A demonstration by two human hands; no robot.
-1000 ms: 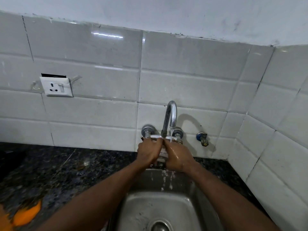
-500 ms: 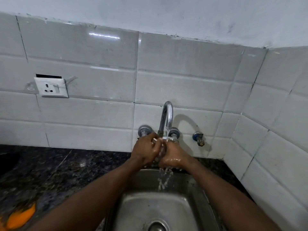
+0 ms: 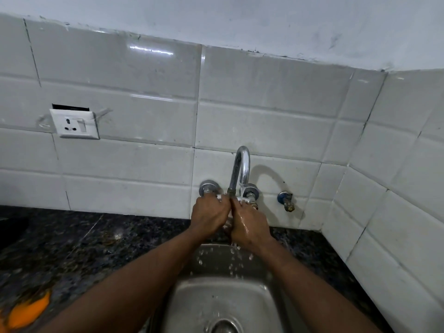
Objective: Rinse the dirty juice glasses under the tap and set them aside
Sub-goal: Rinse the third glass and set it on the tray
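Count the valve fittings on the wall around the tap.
3: a chrome valve left of the tap, above the left hand; a second valve right of it, above the right hand; a blue-collared stub farther right. None seems hidden.

The tap [image 3: 241, 169] rises from the tiled wall [image 3: 264, 121] behind the sink [image 3: 223, 306], with the countertop [image 3: 79, 246] spreading to the sink's left and a narrower strip to its right. Left hand [image 3: 209, 215] and right hand [image 3: 249, 224] meet side by side under the spout, above the sink's back edge (whatever they enclose is hidden). A wall socket [image 3: 75, 123] sits well left of the tap; a small valve [image 3: 286, 200] lies just right of it.
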